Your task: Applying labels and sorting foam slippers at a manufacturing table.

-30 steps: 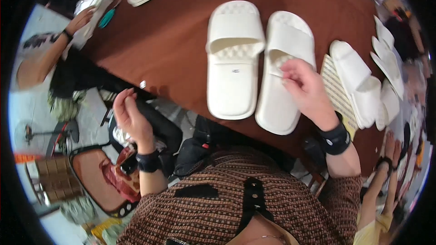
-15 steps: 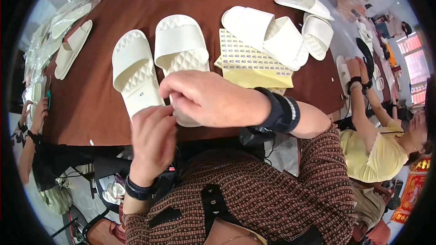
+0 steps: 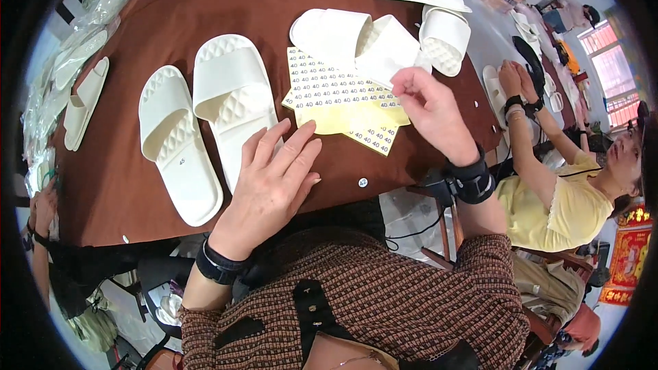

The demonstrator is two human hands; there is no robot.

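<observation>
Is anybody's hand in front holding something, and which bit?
The left grip is spread open, holding nothing. The right grip is curled near the number-sticker sheets; whether it pinches anything can't be told.

A small workshop, by the look of it, with slippers laid out on a shared worktable.

White slippers [image 3: 190, 188] lie in several groups on a large brown-covered table [image 3: 157, 20], near sheets of small printed labels [image 3: 329, 85] and a run of clear plastic wrapping [image 3: 113, 3]. A co-worker in a yellow top [image 3: 552, 209] sits to the right; another person's hand [image 3: 46, 209] shows at the left edge. A window [image 3: 611, 72] and red-and-gold wall hangings [image 3: 625, 260] mark the far right.
</observation>
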